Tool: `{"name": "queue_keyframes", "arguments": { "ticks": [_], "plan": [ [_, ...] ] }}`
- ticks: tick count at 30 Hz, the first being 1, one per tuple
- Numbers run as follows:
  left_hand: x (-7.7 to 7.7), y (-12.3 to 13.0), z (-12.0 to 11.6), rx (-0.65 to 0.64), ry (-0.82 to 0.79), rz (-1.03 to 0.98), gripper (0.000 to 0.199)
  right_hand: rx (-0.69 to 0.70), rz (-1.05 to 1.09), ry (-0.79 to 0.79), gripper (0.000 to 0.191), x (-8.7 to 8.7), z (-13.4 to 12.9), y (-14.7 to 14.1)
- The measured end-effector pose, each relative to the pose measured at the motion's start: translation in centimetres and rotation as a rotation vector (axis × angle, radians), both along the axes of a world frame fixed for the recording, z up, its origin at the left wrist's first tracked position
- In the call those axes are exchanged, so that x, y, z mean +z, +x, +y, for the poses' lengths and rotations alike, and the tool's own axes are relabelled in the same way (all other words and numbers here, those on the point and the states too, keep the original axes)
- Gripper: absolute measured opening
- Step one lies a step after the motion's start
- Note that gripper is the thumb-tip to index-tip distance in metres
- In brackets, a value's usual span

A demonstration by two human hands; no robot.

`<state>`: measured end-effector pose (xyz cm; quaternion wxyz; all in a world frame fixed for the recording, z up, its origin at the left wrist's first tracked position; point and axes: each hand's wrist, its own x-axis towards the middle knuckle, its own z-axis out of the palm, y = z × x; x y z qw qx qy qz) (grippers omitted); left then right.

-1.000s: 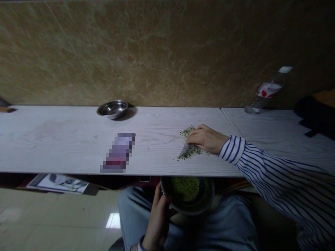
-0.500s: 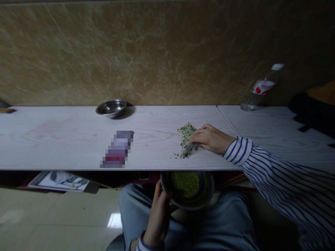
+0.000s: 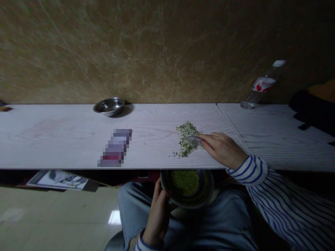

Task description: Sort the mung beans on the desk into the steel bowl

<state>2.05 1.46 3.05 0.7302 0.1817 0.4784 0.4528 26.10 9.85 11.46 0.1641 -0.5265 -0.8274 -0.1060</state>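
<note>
My left hand [image 3: 159, 209] grips the left rim of a metal bowl [image 3: 206, 200], its thumb over the edge. The bowl sits over my lap, just below the table's front edge, and holds small green beans [image 3: 185, 182] that look like mung beans. On the tabletop lies a loose scatter of green bits [image 3: 186, 130] mixed with white ones. My right hand [image 3: 218, 146] is closed on a small pale-grey spoon-like tool [image 3: 193, 140], whose tip lies over the middle of the scatter. The handle of the tool is hidden in my fingers.
A second metal bowl [image 3: 109, 107] stands by the wall. Left of the scatter lies a blurred-out flat object [image 3: 114, 148]. A plastic bottle [image 3: 261, 85] stands at the back right, beside a dark bundle [image 3: 303, 108]. Below the white table [image 3: 52, 139] is an open shelf with papers [image 3: 60, 181].
My right hand has shifted right and slightly toward me, and the tool has turned from pointing down-left to lying nearly level across the scatter. My left hand still holds the bowl.
</note>
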Motion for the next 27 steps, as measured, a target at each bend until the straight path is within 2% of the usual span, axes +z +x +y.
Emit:
{"name": "queue_keyframes", "arguments": {
  "ticks": [4,11,27],
  "plan": [
    [0.1,0.1,0.0,0.010,-0.021,-0.001,0.061,-0.042,0.005,-0.018,0.027,-0.7,-0.2,-0.6],
    [0.3,0.1,0.1,0.014,-0.011,-0.011,0.062,0.008,0.004,-0.030,0.027,-1.2,-0.7,-1.3],
    [0.1,0.4,0.2,-0.002,-0.012,0.017,0.063,0.083,0.006,-0.045,0.027,-0.7,-3.0,-2.4]
  ]
}}
